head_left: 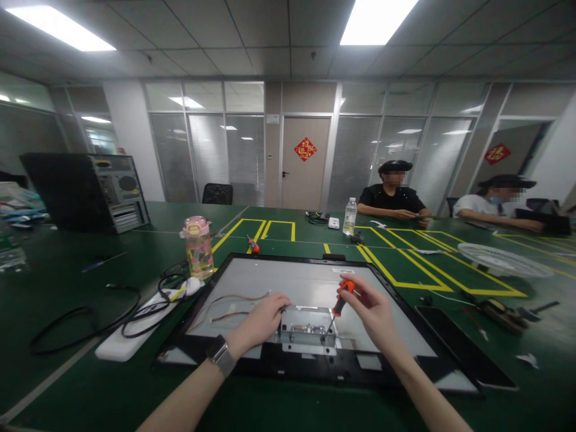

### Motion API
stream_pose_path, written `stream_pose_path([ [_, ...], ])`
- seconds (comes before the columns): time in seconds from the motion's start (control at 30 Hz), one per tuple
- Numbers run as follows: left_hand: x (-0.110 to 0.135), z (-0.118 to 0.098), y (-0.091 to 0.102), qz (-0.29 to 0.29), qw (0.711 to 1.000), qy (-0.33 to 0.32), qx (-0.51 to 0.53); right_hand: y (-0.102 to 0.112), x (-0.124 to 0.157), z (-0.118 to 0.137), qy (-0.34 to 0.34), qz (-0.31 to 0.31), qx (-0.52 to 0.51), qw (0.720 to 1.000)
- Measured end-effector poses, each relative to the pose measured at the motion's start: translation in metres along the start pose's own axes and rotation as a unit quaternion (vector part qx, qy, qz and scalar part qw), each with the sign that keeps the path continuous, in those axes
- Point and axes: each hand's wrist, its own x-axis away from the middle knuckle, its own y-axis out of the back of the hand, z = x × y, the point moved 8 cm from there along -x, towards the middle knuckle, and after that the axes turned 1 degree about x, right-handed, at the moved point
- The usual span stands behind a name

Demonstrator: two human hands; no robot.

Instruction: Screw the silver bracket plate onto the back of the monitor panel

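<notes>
A flat monitor panel point(288, 278) with a black frame lies on the green table before me, its grey metal back facing up. Near its front edge sits a metal bracket point(308, 349) with a small circuit board point(307, 329) inside. My right hand point(371, 305) grips an orange and black screwdriver point(344, 297), tilted, its tip down at the bracket's right part. At the bracket's left end, the curled fingers of my left hand point(270, 315) hold its edge; the fingertips are partly hidden. Thin wires point(229, 315) lie on the panel left of that hand.
On the left are a white power strip point(137, 330), black cables, a pink-lidded bottle point(198, 249) and a computer case point(85, 189). A dark flat panel point(465, 345) and a tool point(504, 315) lie right. Another red-handled screwdriver point(253, 245) lies behind. Two people sit across the table.
</notes>
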Motion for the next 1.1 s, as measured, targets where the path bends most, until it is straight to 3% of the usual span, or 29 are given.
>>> stream_pose_path([
  [0.1, 0.001, -0.003, 0.000, 0.014, 1.000, -0.004, -0.011, -0.002, 0.002, 0.004, 0.019, -0.006, 0.012, 1.000],
  [0.23, 0.002, -0.008, 0.001, 0.023, 1.000, -0.001, -0.021, -0.007, 0.005, -0.001, -0.014, 0.023, -0.039, 0.999],
  [0.43, 0.002, -0.010, 0.001, 0.032, 0.999, 0.009, -0.027, 0.005, 0.003, -0.001, 0.009, -0.023, 0.011, 1.000],
  [0.6, 0.001, -0.007, -0.003, 0.040, 0.998, 0.014, -0.037, -0.001, 0.003, -0.007, -0.034, 0.017, -0.053, 0.998],
  [0.8, 0.001, -0.010, -0.002, 0.045, 0.998, 0.013, -0.042, 0.009, 0.001, -0.010, -0.009, -0.025, -0.009, 1.000],
  [0.97, 0.001, -0.012, 0.000, 0.041, 0.999, 0.002, -0.028, -0.001, 0.002, -0.025, -0.082, 0.032, -0.135, 0.987],
  [1.1, 0.002, -0.012, 0.002, 0.042, 0.999, 0.005, -0.027, 0.004, 0.002, -0.029, -0.086, -0.001, -0.102, 0.991],
])
